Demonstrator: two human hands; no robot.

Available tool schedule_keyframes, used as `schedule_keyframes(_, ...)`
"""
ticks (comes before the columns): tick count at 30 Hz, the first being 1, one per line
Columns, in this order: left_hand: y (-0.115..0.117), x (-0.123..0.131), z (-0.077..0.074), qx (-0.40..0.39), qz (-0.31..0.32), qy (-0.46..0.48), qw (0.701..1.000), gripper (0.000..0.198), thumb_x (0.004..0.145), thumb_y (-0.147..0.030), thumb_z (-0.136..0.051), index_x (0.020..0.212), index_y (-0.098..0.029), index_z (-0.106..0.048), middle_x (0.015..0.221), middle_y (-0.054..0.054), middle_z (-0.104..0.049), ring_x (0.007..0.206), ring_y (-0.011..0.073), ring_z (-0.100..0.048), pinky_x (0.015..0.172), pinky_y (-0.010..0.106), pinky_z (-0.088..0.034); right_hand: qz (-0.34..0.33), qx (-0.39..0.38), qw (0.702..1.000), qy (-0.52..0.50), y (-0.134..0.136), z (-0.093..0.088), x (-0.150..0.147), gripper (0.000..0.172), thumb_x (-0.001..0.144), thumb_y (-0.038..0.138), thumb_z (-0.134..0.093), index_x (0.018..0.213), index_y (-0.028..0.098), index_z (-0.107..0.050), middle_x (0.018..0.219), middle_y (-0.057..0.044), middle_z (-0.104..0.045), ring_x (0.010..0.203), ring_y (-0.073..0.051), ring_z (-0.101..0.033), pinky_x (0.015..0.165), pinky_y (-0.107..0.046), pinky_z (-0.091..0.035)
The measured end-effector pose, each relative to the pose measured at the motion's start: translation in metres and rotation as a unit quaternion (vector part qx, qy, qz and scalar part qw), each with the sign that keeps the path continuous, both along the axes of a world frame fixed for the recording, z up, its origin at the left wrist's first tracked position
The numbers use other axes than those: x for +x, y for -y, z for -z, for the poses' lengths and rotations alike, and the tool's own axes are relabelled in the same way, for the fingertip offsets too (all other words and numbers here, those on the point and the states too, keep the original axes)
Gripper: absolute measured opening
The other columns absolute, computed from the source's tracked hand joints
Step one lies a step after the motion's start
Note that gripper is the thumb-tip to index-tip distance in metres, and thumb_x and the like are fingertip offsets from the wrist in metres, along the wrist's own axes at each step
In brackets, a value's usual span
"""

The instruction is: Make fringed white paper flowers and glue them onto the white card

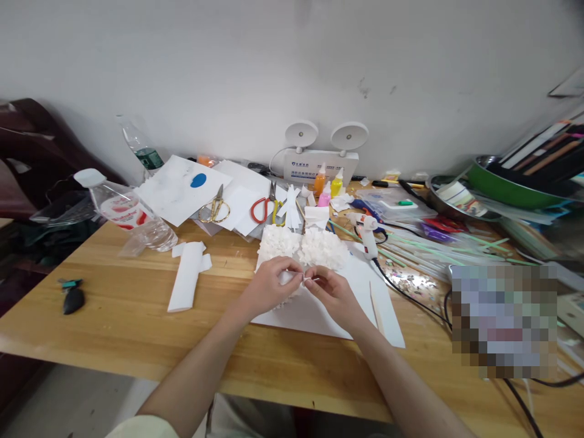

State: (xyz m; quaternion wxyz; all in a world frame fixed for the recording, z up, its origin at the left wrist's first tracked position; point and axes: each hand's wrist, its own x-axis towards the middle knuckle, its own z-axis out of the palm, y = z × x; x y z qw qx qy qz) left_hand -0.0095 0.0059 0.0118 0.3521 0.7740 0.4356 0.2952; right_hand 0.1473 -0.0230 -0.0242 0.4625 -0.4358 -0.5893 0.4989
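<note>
A wooden tabletop point(137, 331) is standing against a plain wall point(228, 73), its far edge getting crowded. Near the middle, a white sheet point(319, 319) is lying flat, with fluffy white clumps point(322, 248) sitting on its far part. Above the sheet, just on the near side of the clumps, both hands are meeting: left hand point(272, 289) and right hand point(336, 296) are pinching a small white piece point(306, 279) between their fingers, fingertips nearly touching. Piece is mostly hidden, exact shape can't be told. More white stuff is showing under the left hand.

A thin wooden stick point(376, 307) is lying on the sheet's right side; a glue gun point(366, 234) is resting just beyond, cord running toward the tabletop's right side. Toward the left edge, a folded white paper point(185, 280) is lying near a clear bottle point(137, 219). Gold-handled scissors point(214, 210) and red-handled scissors point(261, 210) are lying on papers toward the far edge. A pixelated patch is covering something at right.
</note>
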Motion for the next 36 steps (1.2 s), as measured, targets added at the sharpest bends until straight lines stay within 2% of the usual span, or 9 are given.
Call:
schedule_keyframes(8,-0.0011,0.0008,0.0022,0.014,0.019,-0.008,1.000,0.013,0.078,-0.021,-0.046,0.079,-0.018,-0.058,0.079,0.001,-0.062,0.078,0.0130,-0.056,0.073,0.024,-0.041,0.065,0.014,0.997,0.042,0.0026,-0.0015,-0.0007,0.012,0.078,0.031,-0.054,0.081,0.019,-0.057,0.078,-0.004,-0.060,0.075,-0.017,-0.055,0.069,-0.029,-0.044)
schedule_keyframes(15,-0.0012,0.0012,0.0041,0.024,0.034,0.002,0.999,0.013,0.078,-0.017,-0.045,0.080,-0.018,-0.058,0.080,0.003,-0.061,0.079,0.0135,-0.055,0.074,0.025,-0.042,0.091,0.038,0.993,0.059,0.0015,-0.0033,-0.0026,0.011,0.076,0.027,-0.056,0.083,0.019,-0.055,0.078,-0.003,-0.060,0.070,-0.015,-0.054,0.067,-0.028,-0.044)
schedule_keyframes(19,-0.0018,0.0020,0.0047,0.034,0.037,0.026,0.998,0.014,0.078,-0.016,-0.046,0.081,-0.017,-0.059,0.083,0.004,-0.060,0.080,0.0133,-0.055,0.075,0.025,-0.042,0.099,0.038,0.993,0.060,0.0009,-0.0025,-0.0026,0.011,0.076,0.027,-0.056,0.084,0.019,-0.055,0.078,-0.003,-0.060,0.068,-0.014,-0.054,0.066,-0.027,-0.044)
schedule_keyframes(24,-0.0007,0.0023,0.0033,0.011,0.034,0.019,0.999,0.017,0.078,-0.016,-0.045,0.084,-0.017,-0.061,0.084,0.004,-0.061,0.081,0.0133,-0.056,0.075,0.025,-0.043,0.096,0.031,0.993,0.066,0.0005,-0.0024,-0.0017,0.013,0.076,0.027,-0.056,0.085,0.019,-0.056,0.078,-0.003,-0.061,0.070,-0.015,-0.055,0.067,-0.028,-0.045)
schedule_keyframes(30,0.0017,0.0013,0.0032,0.005,0.035,0.002,0.999,0.022,0.079,-0.017,-0.044,0.098,-0.020,-0.055,0.093,0.003,-0.060,0.086,0.0140,-0.054,0.078,0.026,-0.043,0.105,0.020,0.992,0.070,-0.0008,0.0023,-0.0006,0.021,0.074,0.028,-0.058,0.092,0.018,-0.057,0.076,-0.003,-0.061,0.068,-0.015,-0.055,0.066,-0.029,-0.045)
schedule_keyframes(33,0.0026,0.0009,0.0027,0.022,0.051,-0.011,0.998,0.024,0.079,-0.017,-0.042,0.101,-0.021,-0.052,0.096,0.003,-0.059,0.089,0.0145,-0.053,0.080,0.027,-0.042,0.089,0.018,0.993,0.074,-0.0010,0.0039,-0.0003,0.020,0.075,0.028,-0.058,0.092,0.019,-0.059,0.080,-0.004,-0.062,0.069,-0.016,-0.056,0.067,-0.030,-0.046)
schedule_keyframes(36,0.0033,0.0008,0.0023,0.035,0.060,-0.014,0.997,0.023,0.080,-0.018,-0.041,0.102,-0.021,-0.050,0.096,0.003,-0.058,0.090,0.0144,-0.052,0.081,0.027,-0.041,0.094,0.050,0.991,0.075,-0.0008,0.0026,0.0002,0.013,0.075,0.028,-0.057,0.085,0.020,-0.061,0.080,-0.004,-0.061,0.072,-0.016,-0.055,0.067,-0.030,-0.045)
